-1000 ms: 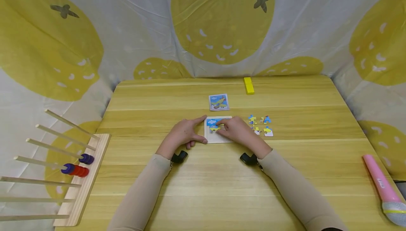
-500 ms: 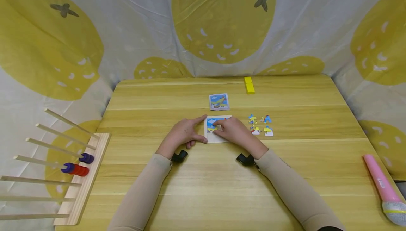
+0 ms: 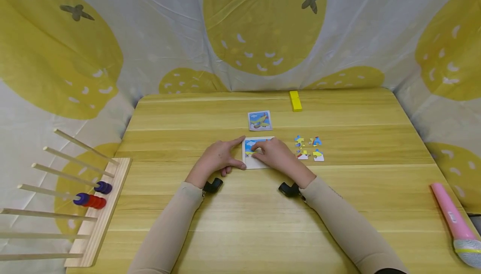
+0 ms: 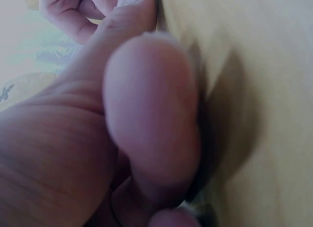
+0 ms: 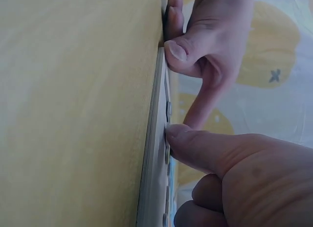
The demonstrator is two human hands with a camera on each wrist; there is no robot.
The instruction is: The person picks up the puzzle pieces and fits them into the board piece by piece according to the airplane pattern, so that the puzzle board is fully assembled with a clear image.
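Note:
A small jigsaw board [image 3: 257, 164] with a pale rim lies mid-table, its upper part filled with blue sky pieces. My left hand [image 3: 218, 157] spans its left edge, index finger at the far corner and thumb at the near one. In the right wrist view, that thumb presses on the board's corner. Over the board, my right hand [image 3: 279, 153] has thumb and index finger bent around a puzzle piece [image 3: 249, 153], mostly hidden by the fingers. The right thumb [image 5: 195, 144] touches it in the right wrist view. Several loose puzzle pieces [image 3: 318, 156] lie right of the board.
A picture card [image 3: 259, 120] of a yellow plane lies behind the board, with a yellow block [image 3: 295, 101] farther back. At left stands a wooden peg rack [image 3: 109, 207] with red and purple beads [image 3: 94, 201]. A pink toy microphone [image 3: 452, 215] lies at the right edge.
My right hand has shifted slightly left over the board, its fingertips now covering more of the piece there. My left hand stays at the board's left edge.

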